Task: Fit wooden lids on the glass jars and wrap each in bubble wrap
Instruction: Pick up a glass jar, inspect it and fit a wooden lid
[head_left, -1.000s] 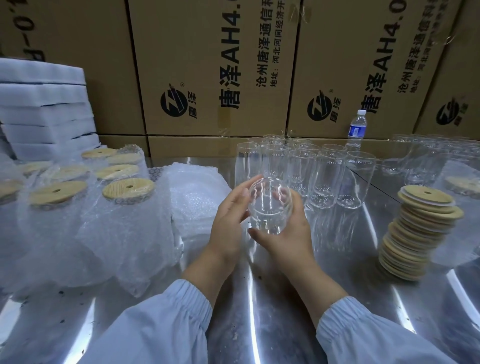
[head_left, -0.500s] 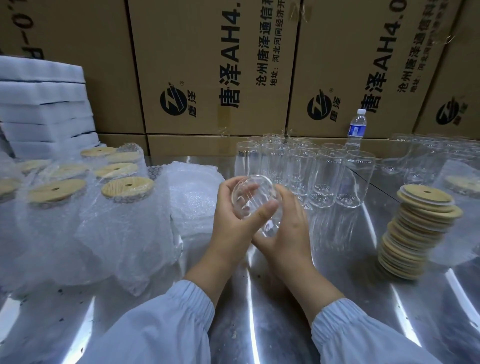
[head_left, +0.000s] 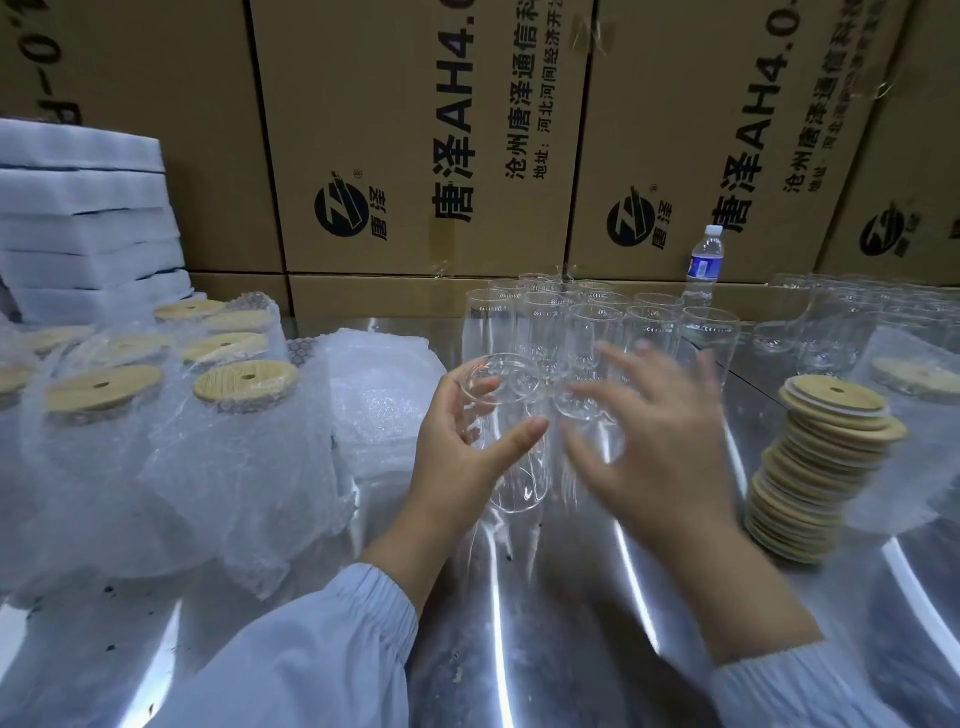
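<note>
Head view: steel table (head_left: 571, 623), cartons (head_left: 415, 130) behind.
Left hand (head_left: 457, 457): thumb and fingers curled round the unlidded glass jar (head_left: 511, 478), front centre.
Right hand (head_left: 654, 447): fingers spread, blurred, just right of that jar.
Behind the hands: empty jars (head_left: 597, 332), partly hidden by the fingers.
Right: leaning stack of wooden lids (head_left: 826, 462).
Left: wrapped jars (head_left: 208, 441); bubble wrap sheets (head_left: 379, 405) beside them.
Back: water bottle (head_left: 705, 262).
</note>
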